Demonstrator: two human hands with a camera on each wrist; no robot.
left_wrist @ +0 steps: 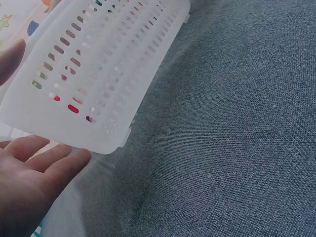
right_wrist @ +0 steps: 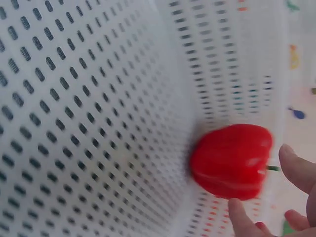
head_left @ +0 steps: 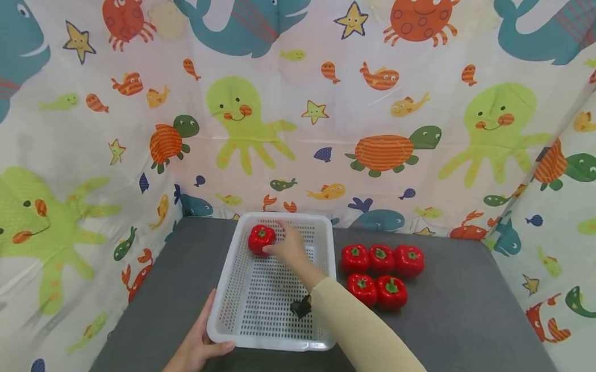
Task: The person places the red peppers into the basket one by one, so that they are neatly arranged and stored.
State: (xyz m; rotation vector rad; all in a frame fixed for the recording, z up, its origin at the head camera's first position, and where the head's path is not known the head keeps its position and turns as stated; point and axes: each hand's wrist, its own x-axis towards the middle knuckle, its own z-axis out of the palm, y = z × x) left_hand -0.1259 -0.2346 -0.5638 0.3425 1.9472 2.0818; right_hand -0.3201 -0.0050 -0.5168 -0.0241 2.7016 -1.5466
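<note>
A white perforated plastic basket point(head_left: 272, 342) stands on the dark tabletop. Its front left corner lies between the thumb and fingers of my left hand point(head_left: 197, 348), which steadies it from outside. One red bell pepper point(head_left: 260, 239) with a green stem sits inside, in the far left corner. Beside that pepper is my right hand point(head_left: 291, 248), reaching into the basket with thumb and fingers spread. In the right wrist view a fingertip point(right_wrist: 237, 210) is at the pepper's edge, and the thumb stands apart from it. Nothing is gripped by this hand.
Several more red bell peppers point(head_left: 381, 259) stand in two rows right of the basket. A dark small object point(head_left: 301, 307) shows at the right wrist. A curtain point(head_left: 296, 152) printed with sea animals hangs behind and at both sides of the grey table point(head_left: 459, 312).
</note>
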